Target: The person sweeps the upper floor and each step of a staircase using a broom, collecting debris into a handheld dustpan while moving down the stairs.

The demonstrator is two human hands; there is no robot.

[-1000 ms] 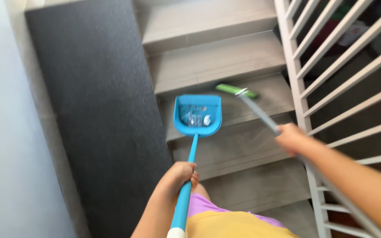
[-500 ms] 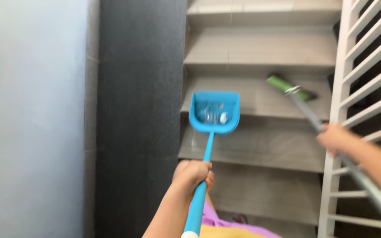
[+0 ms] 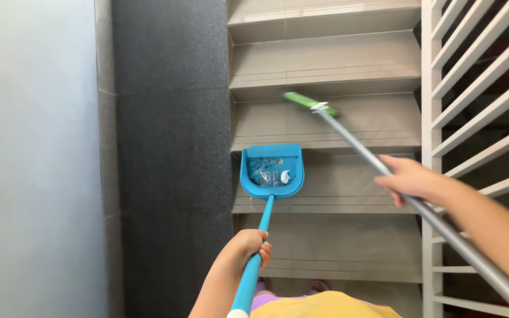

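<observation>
Left grip: we see the left hand (image 3: 247,247) wrapped closed around the blue handle (image 3: 260,235) of the dustpan, fingers curled over the shaft.
Right grip: the right hand (image 3: 410,178) is closed around the grey pole (image 3: 360,150) of the broom, partway along its length.
Dustpan: ahead of the left grip, at the far end of its handle, we find the blue dustpan (image 3: 272,171) resting on a stair tread, its open mouth facing away from the person.
Dustpan contents: small pale scraps (image 3: 275,175) lie inside the pan; we cannot tell what kind.
Broom head: up and to the left of the right grip, the green broom head (image 3: 308,103) sits on the tread one step beyond the dustpan, blurred.
Stairs: grey tiled steps (image 3: 325,59) run away from both grips.
Wall: left of the left grip we note a dark speckled panel (image 3: 166,118), then a pale wall (image 3: 30,159).
Railing: right of the right grip stands a white barred railing (image 3: 478,94).
Clothing: below the left grip, yellow and purple fabric (image 3: 319,306) shows.
</observation>
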